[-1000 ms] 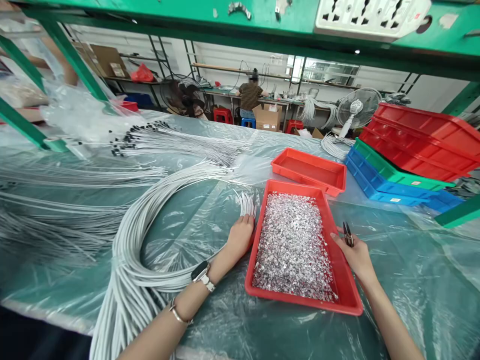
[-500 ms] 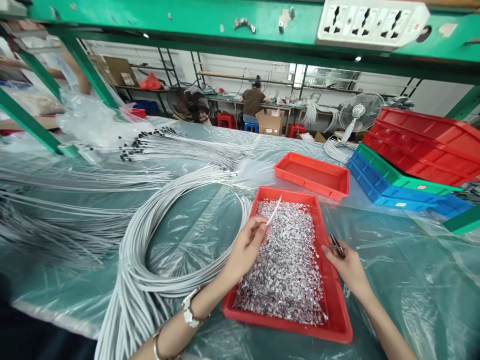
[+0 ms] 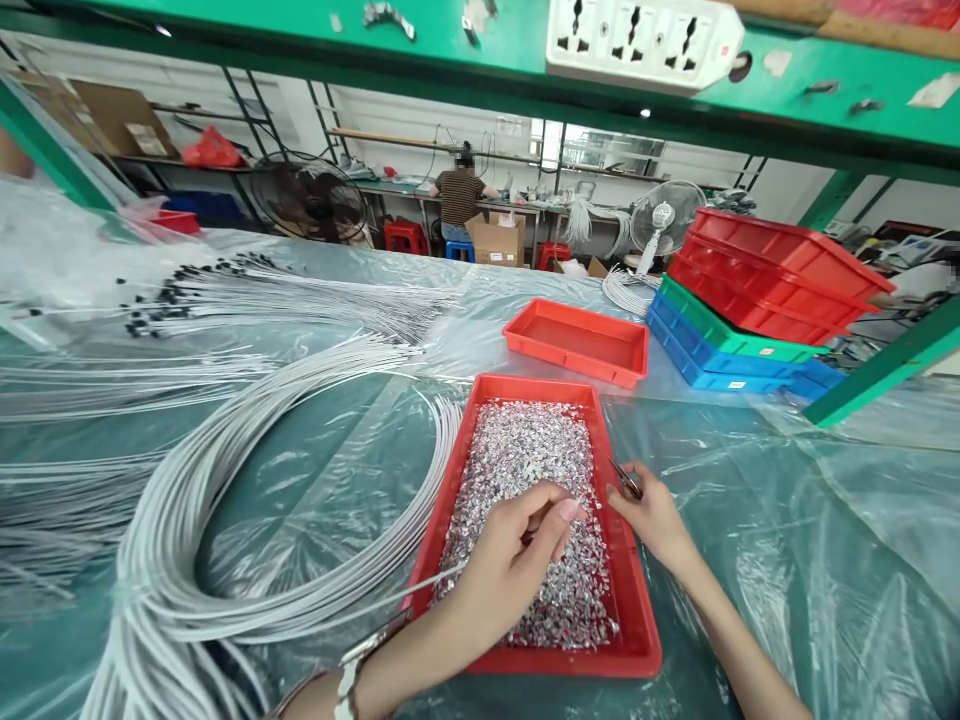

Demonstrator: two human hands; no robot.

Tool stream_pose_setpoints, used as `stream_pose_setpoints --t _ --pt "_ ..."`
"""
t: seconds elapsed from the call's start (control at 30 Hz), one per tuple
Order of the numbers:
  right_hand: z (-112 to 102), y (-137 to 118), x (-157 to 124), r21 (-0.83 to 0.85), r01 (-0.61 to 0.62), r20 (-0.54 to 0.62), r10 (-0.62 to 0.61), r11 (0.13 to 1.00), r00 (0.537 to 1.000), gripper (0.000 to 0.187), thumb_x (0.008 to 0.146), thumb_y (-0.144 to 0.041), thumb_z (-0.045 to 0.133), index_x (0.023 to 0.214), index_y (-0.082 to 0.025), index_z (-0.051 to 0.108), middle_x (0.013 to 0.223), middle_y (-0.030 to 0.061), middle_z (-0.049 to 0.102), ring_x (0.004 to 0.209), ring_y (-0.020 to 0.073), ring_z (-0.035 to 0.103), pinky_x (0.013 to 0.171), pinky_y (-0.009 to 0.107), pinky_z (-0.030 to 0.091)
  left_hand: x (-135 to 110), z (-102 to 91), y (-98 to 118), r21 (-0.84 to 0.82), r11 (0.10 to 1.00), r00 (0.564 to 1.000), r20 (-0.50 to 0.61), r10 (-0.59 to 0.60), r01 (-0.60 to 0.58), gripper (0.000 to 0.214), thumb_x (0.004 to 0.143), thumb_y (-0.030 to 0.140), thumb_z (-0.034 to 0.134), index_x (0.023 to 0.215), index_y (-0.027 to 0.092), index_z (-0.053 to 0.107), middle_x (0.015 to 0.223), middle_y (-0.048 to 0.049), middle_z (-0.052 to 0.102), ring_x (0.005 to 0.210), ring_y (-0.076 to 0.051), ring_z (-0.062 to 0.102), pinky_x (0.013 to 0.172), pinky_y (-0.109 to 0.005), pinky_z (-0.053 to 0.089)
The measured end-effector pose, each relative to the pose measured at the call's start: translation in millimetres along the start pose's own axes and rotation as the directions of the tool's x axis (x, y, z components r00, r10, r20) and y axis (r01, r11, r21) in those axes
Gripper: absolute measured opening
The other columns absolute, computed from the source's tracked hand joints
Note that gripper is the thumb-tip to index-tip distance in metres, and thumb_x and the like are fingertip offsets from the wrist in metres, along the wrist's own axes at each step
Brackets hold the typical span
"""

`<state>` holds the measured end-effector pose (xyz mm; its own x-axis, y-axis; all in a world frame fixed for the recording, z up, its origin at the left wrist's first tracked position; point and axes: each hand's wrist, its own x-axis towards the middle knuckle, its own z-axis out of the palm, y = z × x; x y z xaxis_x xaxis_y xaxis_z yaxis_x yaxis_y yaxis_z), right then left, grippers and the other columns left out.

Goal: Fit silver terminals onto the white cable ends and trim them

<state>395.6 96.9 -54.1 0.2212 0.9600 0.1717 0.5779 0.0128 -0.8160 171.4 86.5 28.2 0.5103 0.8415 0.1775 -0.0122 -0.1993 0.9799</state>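
Over the middle of a red tray (image 3: 645, 630), my left hand (image 3: 517, 560) is pinched around a white cable (image 3: 431, 580). The cable runs out behind the hand towards the coil; its end at the fingertips is mostly hidden. Small shiny silver pieces (image 3: 525, 440) cover the tray's floor below. At the tray's right rim, my right hand (image 3: 656, 515) is closed around a small dark pointed metal tool (image 3: 628, 482), its tip towards the tray. The fingers hide its handles, so its exact kind is unclear. A big coil of white cables (image 3: 172, 520) lies left of the tray.
Bundled cables with black ends (image 3: 202, 290) lie at the back left. Behind the tray sits another red tray (image 3: 574, 340), beside stacked red, green and blue trays (image 3: 757, 290). A green beam with a power strip (image 3: 637, 40) crosses above. Another person (image 3: 459, 195) sits far off.
My left hand has come nearer and turned, its cable no longer pointing up beyond the fingers but trailing behind the hand. The right hand still grips the tool by the rim. The view has swung right.
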Motion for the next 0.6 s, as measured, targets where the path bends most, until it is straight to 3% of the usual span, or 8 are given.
stream_pose_setpoints --t 0.17,0.3,0.47,0.6 --pt "-10 -25 -14 0.055 0.046 -0.075 -0.042 0.997 0.996 0.029 0.085 -0.041 0.06 0.101 -0.02 0.05 0.053 -0.0102 0.03 0.047 0.0121 0.029 0.049 0.024 0.025 -2 -2.5 -13 -0.059 0.997 0.999 0.014 -0.041 0.042 0.032 0.095 0.043 0.039 0.085 0.018 0.056 0.057 0.0061 0.037 0.05 -0.01 0.032 0.047 -0.023 0.025" --pt "-9 -51 -35 0.214 0.136 0.075 -0.155 0.967 0.985 0.031 0.094 -0.049 0.044 0.105 -0.021 0.049 0.077 -0.0001 0.052 0.068 0.0166 0.049 0.06 0.026 0.037 1 -1.5 -19 -0.115 0.989 0.995 0.044 -0.087 0.092 0.033 0.095 0.044 0.04 0.082 0.019 0.057 0.059 0.005 0.038 0.051 -0.01 0.033 0.047 -0.023 0.027" --pt "1 -59 -52 0.408 0.045 0.283 -0.173 0.912 0.943 0.03 0.099 -0.047 0.031 0.1 -0.024 0.05 0.068 -0.0036 0.039 0.059 0.0142 0.037 0.055 0.025 0.031 2 -1.1 -18 -0.132 0.982 0.988 0.09 -0.125 0.136 0.032 0.094 0.044 0.042 0.078 0.02 0.054 0.059 0.0052 0.035 0.052 -0.01 0.03 0.046 -0.024 0.024" --pt "4 -56 -54 0.462 -0.01 0.322 -0.157 0.887 0.934 0.024 0.099 -0.045 0.035 0.097 -0.026 0.049 0.07 -0.004 0.036 0.06 0.0141 0.034 0.057 0.026 0.03 1 -2.1 -16 -0.059 0.986 0.978 0.144 -0.147 0.157 0.028 0.095 0.042 0.042 0.08 0.021 0.053 0.06 0.0045 0.036 0.053 -0.011 0.033 0.047 -0.024 0.027"
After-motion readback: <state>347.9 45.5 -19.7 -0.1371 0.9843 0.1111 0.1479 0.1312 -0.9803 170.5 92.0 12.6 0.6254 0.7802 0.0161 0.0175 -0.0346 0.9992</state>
